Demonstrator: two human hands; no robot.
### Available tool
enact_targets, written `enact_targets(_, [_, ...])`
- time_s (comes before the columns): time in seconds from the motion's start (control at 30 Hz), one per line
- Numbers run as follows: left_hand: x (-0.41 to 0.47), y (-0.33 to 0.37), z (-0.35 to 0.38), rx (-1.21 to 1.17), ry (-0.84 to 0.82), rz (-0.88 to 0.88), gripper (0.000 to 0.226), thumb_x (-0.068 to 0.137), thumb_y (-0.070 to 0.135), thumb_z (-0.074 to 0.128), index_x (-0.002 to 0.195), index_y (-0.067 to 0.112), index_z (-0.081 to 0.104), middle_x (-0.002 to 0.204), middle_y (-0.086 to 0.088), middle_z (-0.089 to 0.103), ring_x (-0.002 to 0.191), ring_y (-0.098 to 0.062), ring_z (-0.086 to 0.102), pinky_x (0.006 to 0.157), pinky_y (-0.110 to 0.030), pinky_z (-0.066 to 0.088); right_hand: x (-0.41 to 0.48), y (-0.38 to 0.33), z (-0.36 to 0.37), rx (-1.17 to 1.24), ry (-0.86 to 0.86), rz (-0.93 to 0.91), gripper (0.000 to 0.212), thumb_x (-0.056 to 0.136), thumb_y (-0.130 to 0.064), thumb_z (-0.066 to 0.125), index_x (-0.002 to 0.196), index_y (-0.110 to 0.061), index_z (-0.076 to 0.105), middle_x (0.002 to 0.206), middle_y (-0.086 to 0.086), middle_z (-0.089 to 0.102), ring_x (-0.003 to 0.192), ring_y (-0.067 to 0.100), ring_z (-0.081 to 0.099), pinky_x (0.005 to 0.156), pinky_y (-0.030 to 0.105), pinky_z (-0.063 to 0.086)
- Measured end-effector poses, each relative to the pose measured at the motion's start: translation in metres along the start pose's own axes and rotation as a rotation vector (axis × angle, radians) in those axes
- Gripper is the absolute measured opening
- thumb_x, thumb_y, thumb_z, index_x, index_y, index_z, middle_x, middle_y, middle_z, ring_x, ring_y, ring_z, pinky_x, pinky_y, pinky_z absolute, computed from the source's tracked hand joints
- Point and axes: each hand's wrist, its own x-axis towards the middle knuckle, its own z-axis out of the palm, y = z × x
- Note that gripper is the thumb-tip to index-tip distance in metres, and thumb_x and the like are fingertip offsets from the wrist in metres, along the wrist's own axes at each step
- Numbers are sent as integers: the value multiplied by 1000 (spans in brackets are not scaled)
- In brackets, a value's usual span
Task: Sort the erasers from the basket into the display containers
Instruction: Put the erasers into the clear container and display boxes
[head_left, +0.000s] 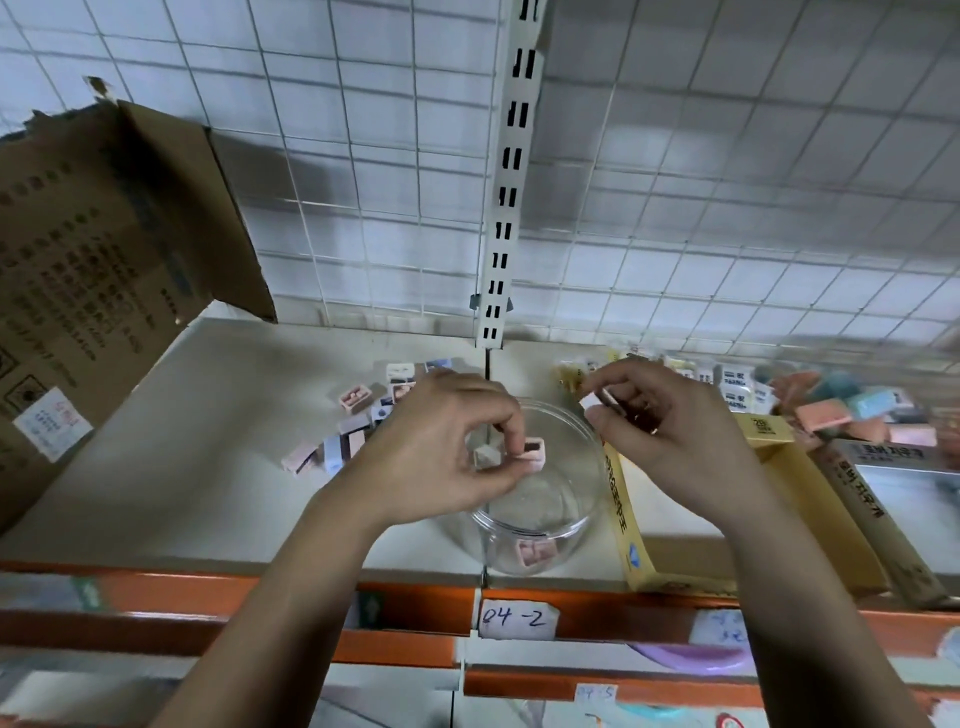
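The cardboard box (104, 291) runs off the left edge, its print too blurred to read. The eraser pile (831, 415) at far right is smeared by blur.

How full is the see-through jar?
Almost empty. Through the jar's clear wall, one pink eraser shows at the bottom; the left hand pinches a second eraser over its open mouth.
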Motion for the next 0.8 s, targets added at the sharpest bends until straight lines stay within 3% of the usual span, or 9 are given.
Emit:
enact_targets(0.1, [-5, -5, 3, -9, 27, -5, 16, 79, 29, 78, 73, 19, 67, 75, 11, 66, 75, -6, 63, 77, -39, 48, -5, 2, 0, 3, -9, -58, 23, 82, -10, 75, 94, -30, 71, 81, -19, 61, 69, 12, 54, 62, 22, 45])
enact_targets(0.2, [-11, -7, 1, 20, 177, -14, 13, 82, 24, 75, 75, 15, 69, 78, 10, 68, 78, -11, 65, 77, -41, 47, -6, 1, 1, 16, 10, -136, 23, 81, -15, 75, 97, -31, 72, 88, -17, 60, 71, 13, 55, 64, 25, 49])
enact_targets(0.33, [-22, -27, -7, 183, 401, -118, 16, 87, 25, 64, 82, 12, 71, 82, 8, 69, 78, -11, 62, 73, -39, 49, -3, -7, 5, -39, -33, -204, 22, 78, -17, 80, 99, -24, 72, 82, -15, 63, 75, 3, 57, 65, 15, 44])
enact_targets(0.4, [-28, -47, -8, 283, 405, -176, 19, 90, 26, 60, 85, 12, 71, 82, 6, 69, 74, -11, 60, 69, -37, 50, 2, -11, 8, -156, -107, -271, 25, 77, -25, 80, 100, -22, 72, 81, -17, 63, 75, -3, 57, 67, 10, 42])
enact_targets(0.53, [-39, -67, -5, 333, 439, -255, 20, 91, 24, 58, 87, 9, 71, 82, 1, 70, 73, -17, 63, 67, -39, 51, 11, -17, 14, -321, -392, -340, 29, 78, -30, 80, 105, -25, 72, 88, -16, 66, 83, 2, 59, 75, 19, 47])
enact_targets(0.63, [-41, -70, -5, 331, 495, -292, 17, 91, 21, 58, 85, 9, 70, 80, 0, 69, 72, -19, 63, 67, -39, 50, 16, -20, 16, -333, -506, -339, 31, 79, -33, 79, 109, -27, 71, 90, -14, 67, 83, 4, 60, 75, 19, 46])
enact_targets(0.7, [-42, -74, -6, 307, 515, -332, 16, 91, 21, 58, 86, 10, 69, 81, 0, 68, 73, -20, 63, 68, -41, 50, 20, -24, 14, -254, -486, -321, 30, 80, -34, 77, 109, -28, 71, 88, -13, 69, 82, 3, 63, 71, 15, 47])
enact_targets(0.8, [-45, -79, -6, 278, 538, -390, 17, 93, 22, 57, 89, 10, 68, 84, 1, 67, 75, -17, 62, 68, -40, 51, 41, -31, 15, -150, -312, -278, 17, 83, -24, 75, 100, -23, 74, 86, -12, 71, 79, 1, 64, 70, 10, 45])
